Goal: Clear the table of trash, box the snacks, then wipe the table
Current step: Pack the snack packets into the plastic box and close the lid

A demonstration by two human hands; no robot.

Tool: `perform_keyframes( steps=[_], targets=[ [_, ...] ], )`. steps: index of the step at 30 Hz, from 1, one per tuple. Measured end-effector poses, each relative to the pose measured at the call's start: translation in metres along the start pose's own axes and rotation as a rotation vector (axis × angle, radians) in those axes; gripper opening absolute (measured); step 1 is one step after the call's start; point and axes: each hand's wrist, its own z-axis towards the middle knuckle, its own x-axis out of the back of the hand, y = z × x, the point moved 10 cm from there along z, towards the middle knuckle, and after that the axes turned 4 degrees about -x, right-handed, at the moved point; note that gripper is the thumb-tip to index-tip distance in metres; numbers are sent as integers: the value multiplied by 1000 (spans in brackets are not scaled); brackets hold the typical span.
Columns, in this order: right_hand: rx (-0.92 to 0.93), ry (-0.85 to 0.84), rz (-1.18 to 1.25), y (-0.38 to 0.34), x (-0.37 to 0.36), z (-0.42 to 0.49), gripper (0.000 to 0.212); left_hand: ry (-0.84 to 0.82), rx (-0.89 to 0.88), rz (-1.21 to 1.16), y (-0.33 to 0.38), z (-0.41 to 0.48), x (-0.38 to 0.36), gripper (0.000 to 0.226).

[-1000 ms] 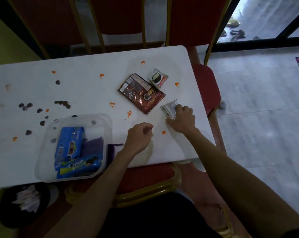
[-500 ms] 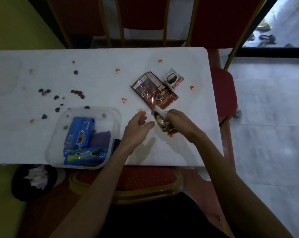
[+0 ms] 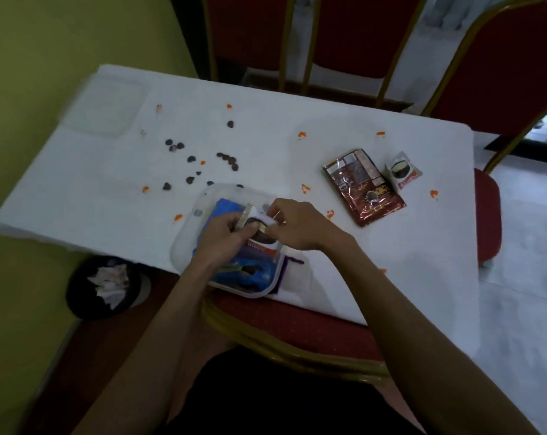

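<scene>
The table (image 3: pixel 266 136) is white and rectangular. A clear plastic box (image 3: pixel 184 243) sits at its near edge, overhanging slightly. A purple cloth (image 3: pixel 292 262) lies against the box's right side; whether it runs under the box cannot be told. A brown snack packet (image 3: pixel 363 186) lies flat towards the right end, with a small white packet (image 3: pixel 402 169) just beside its far right edge. Dark round bits (image 3: pixel 190 159) are scattered left of centre, beyond the box. Orange scraps (image 3: pixel 302 135) are dotted across the surface. A clear lid (image 3: pixel 102 111) rests near the far left corner.
</scene>
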Motion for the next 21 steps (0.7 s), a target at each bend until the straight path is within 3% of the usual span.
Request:
perform_keyframes(
  steps=[5, 10, 15, 18, 21],
  targets=[
    [-22, 59, -292, -22, -30, 35, 28, -37, 61, 249, -34, 14, 12, 25],
    [-92, 134, -562, -11, -50, 48, 24, -108, -36, 581, -42, 21, 3, 21],
    [-194, 226, -714, 0, -57, 45, 9, -116, -158, 692, -40, 24, -3, 8],
    [-217, 280, -783, 2, -63, 39, 11, -104, -312, 728, -29, 21, -10, 40],
    [-228, 377, -736, 3, -61, 34, 8, -188, -440, 821, -24, 15, -24, 49]
  ],
)
